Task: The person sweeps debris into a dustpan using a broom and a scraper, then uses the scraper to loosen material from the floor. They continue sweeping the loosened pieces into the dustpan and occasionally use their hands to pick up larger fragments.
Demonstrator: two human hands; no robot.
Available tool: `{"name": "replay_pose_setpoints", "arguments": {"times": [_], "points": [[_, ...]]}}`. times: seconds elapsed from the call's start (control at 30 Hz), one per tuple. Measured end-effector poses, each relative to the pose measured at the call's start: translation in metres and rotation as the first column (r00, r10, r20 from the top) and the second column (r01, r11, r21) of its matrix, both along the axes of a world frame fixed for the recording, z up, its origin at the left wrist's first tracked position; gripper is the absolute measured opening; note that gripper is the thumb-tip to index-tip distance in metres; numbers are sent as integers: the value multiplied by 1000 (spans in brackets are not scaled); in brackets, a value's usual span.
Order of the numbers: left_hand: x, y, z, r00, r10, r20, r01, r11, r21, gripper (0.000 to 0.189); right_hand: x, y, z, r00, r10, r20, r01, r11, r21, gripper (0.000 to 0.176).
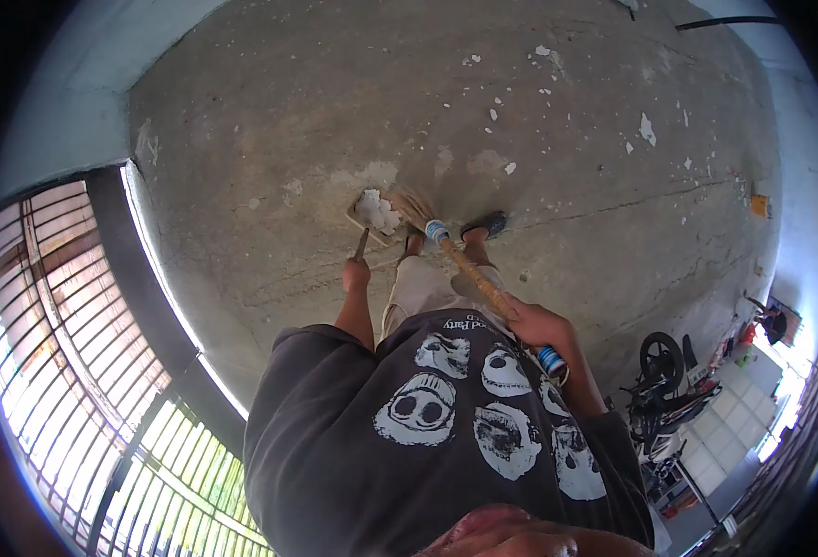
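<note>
My left hand (356, 275) is wrapped round the handle of a dustpan (357, 219), whose flat pan rests on the concrete floor. White paint flakes (377, 212) lie heaped in the pan. My right hand (536, 325) grips the upper part of a broom (469, 269), a long tan handle with blue-and-white bands near both ends. The broom's bristles (411, 204) fan out on the floor and touch or overlap the right edge of the pan. Both of my feet stand just behind the pan and bristles.
Loose white flakes (647, 129) are scattered over the grey floor (316, 111), mostly ahead and to the right. A barred gate (75, 278) runs along the left. A motorcycle (659, 399) stands at the right, and a small orange box (760, 205) sits by the right wall.
</note>
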State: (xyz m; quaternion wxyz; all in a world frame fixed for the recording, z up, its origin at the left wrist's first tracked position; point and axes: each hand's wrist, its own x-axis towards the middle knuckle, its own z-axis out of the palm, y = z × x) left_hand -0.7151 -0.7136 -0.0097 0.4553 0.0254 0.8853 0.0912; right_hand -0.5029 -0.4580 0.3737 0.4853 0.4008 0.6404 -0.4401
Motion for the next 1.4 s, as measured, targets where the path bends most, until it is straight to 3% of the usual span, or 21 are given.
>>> {"name": "replay_pose_setpoints", "arguments": {"times": [0.03,0.1,0.2,0.3,0.4,0.53,0.6,0.63,0.7,0.73,0.8,0.83,0.9,0.93,1.0,1.13,1.2,1.23,1.3,1.33,1.4], "points": [[0,-5,3,1000,2,-2,-2,1000,0,37,-6,3,9,1000,2,-2,-2,1000,0,66],[-1,-13,11,997,77,-4,-77,997,10,36,-17,9,23,985,-161,55,162,987,-11,67],[1,-21,17,995,98,-2,-98,995,12,36,-7,11,5,994,-53,-97,63,993,103,67],[6,-24,14,993,113,-33,-111,992,58,36,-12,7,-15,991,19,-132,4,985,175,68],[12,-20,17,985,161,-55,-158,985,65,36,-34,4,-26,996,-52,-68,58,994,92,68],[17,-22,4,968,200,-153,-191,979,71,32,-44,-8,-47,996,-17,-85,24,997,77,67],[19,-28,-10,983,144,-118,-136,988,75,30,-33,-14,-68,958,151,-243,-140,988,62,66],[18,-29,-13,983,140,-115,-132,988,77,30,-22,-17,-84,959,148,-241,-136,989,63,66],[17,-29,-18,989,123,85,-127,991,36,28,1,-17,-109,952,94,-292,-121,990,-75,66],[20,-29,-28,988,125,88,-129,991,37,28,-6,-13,-96,952,97,-289,-123,990,-74,66],[26,-33,-44,988,-150,-28,151,988,30,26,-19,-3,-61,994,29,-110,-39,995,-90,67],[24,-29,-37,989,-144,-24,145,989,24,26,-25,0,-48,994,35,-107,-46,994,-96,67],[21,-13,-12,960,235,152,-239,971,8,23,-32,3,-26,988,73,-133,-68,997,45,69],[26,-22,-31,959,237,156,-241,971,7,23,-36,6,-21,989,76,-130,-70,997,45,69],[29,-31,-53,986,-163,21,158,974,161,38,-47,11,-17,987,-153,-44,152,988,-26,71],[32,-37,-64,987,-161,0,159,972,173,37,-45,0,-59,998,-24,-60,29,996,86,69],[32,-43,-76,985,-172,14,163,951,262,37,-36,-11,-84,967,46,-250,-15,992,125,65],[32,-44,-81,985,-175,10,166,950,263,37,-35,-12,-89,966,44,-254,-12,992,127,65],[28,-41,-84,779,-613,-134,620,784,22,38,-30,-12,-95,959,217,-180,-233,970,-74,61],[25,-39,-83,778,-613,-138,622,783,24,38,-25,-11,-96,959,216,-181,-232,970,-70,61],[18,-36,-78,961,-259,102,254,965,55,43,-13,-7,-94,967,54,-248,-91,986,-142,62]]}}
